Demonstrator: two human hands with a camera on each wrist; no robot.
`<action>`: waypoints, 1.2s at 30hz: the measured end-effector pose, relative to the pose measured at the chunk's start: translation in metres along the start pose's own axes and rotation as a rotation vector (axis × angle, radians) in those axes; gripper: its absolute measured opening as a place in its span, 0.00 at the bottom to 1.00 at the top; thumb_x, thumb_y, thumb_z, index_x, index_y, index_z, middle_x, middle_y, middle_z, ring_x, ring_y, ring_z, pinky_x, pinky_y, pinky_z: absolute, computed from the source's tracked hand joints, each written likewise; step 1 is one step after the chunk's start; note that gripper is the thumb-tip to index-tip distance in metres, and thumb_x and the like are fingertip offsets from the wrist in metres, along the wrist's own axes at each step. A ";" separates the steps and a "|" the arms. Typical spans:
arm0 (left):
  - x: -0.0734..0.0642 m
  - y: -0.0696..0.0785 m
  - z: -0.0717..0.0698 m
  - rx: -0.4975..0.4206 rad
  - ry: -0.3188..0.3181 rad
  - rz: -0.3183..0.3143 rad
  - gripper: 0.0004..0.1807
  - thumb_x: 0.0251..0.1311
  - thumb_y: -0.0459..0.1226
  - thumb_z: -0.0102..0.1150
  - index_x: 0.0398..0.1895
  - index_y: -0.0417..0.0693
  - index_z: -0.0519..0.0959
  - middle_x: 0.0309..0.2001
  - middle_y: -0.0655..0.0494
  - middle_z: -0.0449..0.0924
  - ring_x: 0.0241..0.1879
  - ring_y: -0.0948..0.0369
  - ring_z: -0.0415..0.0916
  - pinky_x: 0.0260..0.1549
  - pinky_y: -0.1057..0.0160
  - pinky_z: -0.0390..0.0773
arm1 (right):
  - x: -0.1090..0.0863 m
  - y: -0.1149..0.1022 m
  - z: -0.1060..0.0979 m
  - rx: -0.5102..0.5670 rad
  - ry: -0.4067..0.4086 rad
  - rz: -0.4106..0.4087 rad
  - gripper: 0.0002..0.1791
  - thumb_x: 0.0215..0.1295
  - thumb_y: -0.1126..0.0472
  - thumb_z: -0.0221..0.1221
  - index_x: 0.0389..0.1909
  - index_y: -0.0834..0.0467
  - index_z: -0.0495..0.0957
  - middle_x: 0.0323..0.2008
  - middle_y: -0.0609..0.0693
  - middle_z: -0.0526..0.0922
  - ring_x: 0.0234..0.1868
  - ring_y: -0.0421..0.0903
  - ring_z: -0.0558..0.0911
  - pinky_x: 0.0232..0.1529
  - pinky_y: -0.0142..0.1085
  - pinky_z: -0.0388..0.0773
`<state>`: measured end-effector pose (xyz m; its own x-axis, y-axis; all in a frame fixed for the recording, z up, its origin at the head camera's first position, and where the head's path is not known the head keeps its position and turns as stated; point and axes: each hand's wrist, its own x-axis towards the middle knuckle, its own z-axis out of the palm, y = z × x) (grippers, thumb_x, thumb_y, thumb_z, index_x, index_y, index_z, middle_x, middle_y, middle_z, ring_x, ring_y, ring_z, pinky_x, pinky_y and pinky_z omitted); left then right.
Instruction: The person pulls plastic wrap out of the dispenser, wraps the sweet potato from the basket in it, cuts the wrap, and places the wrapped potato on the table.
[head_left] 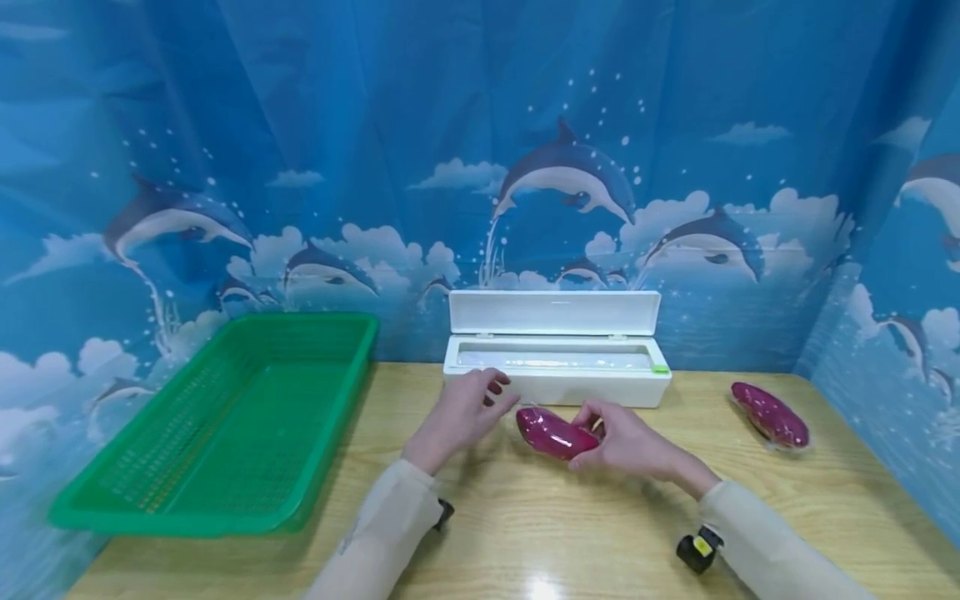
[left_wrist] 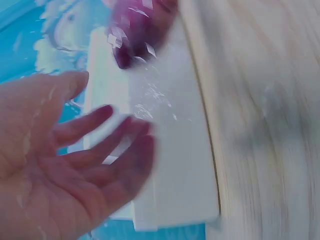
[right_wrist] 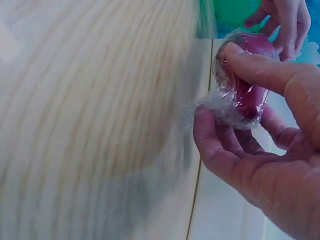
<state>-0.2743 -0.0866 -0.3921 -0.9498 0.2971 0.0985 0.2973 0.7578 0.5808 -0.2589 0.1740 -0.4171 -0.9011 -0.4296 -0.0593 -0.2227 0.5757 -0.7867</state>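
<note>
My right hand [head_left: 626, 442] grips one end of a purple sweet potato [head_left: 553, 433] wrapped in clear plastic film. In the right wrist view the thumb lies along the potato's side, and crumpled film [right_wrist: 222, 107] bunches near the fingertips. My left hand [head_left: 465, 412] hovers just left of the potato, its fingers loosely bent and holding nothing. The left wrist view shows a gap between this hand and the potato [left_wrist: 137, 30]. Behind both hands stands a long white cling film box [head_left: 570, 389] with its lid raised.
A second wrapped sweet potato [head_left: 771, 415] lies at the right of the wooden table [head_left: 570, 533]. On the left sits a large green plastic basket [head_left: 300, 492]. A blue dolphin-print curtain [head_left: 420, 125] hangs behind the table and along its right side.
</note>
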 end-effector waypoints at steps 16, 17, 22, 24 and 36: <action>0.006 -0.003 0.010 -0.537 -0.176 -0.133 0.18 0.74 0.40 0.55 0.60 0.41 0.81 0.56 0.42 0.83 0.49 0.56 0.83 0.47 0.59 0.86 | 0.001 -0.004 -0.002 0.284 -0.007 0.087 0.25 0.55 0.60 0.74 0.47 0.65 0.74 0.55 0.62 0.78 0.48 0.51 0.85 0.49 0.40 0.83; 0.006 -0.003 0.011 -0.527 -0.178 -0.123 0.18 0.74 0.41 0.55 0.61 0.43 0.80 0.58 0.42 0.83 0.50 0.56 0.83 0.48 0.59 0.86 | 0.001 -0.003 -0.003 0.301 -0.006 0.103 0.24 0.56 0.60 0.74 0.47 0.65 0.74 0.56 0.63 0.78 0.48 0.51 0.85 0.49 0.40 0.83; 0.002 -0.003 0.011 -0.417 -0.228 -0.025 0.27 0.68 0.44 0.63 0.70 0.53 0.75 0.64 0.48 0.79 0.55 0.54 0.82 0.53 0.56 0.84 | 0.000 0.001 -0.007 0.343 0.018 0.181 0.25 0.59 0.56 0.73 0.53 0.64 0.78 0.58 0.62 0.77 0.51 0.50 0.82 0.50 0.37 0.83; 0.001 -0.003 0.009 -0.373 -0.244 0.013 0.32 0.64 0.42 0.68 0.71 0.56 0.73 0.66 0.49 0.78 0.57 0.53 0.81 0.56 0.55 0.83 | 0.000 0.003 -0.008 0.357 0.021 0.209 0.26 0.60 0.55 0.72 0.55 0.63 0.79 0.59 0.61 0.76 0.51 0.50 0.80 0.50 0.36 0.82; 0.001 -0.002 0.008 -0.461 -0.255 -0.046 0.35 0.55 0.33 0.74 0.68 0.60 0.76 0.67 0.49 0.76 0.55 0.51 0.82 0.56 0.53 0.83 | -0.001 0.001 0.001 0.360 0.019 0.119 0.37 0.60 0.63 0.71 0.70 0.65 0.70 0.67 0.68 0.73 0.59 0.58 0.84 0.56 0.42 0.85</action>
<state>-0.2746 -0.0831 -0.3996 -0.8898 0.4449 -0.1019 0.1273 0.4563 0.8807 -0.2578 0.1742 -0.4190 -0.9203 -0.3594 -0.1544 0.0257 0.3384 -0.9406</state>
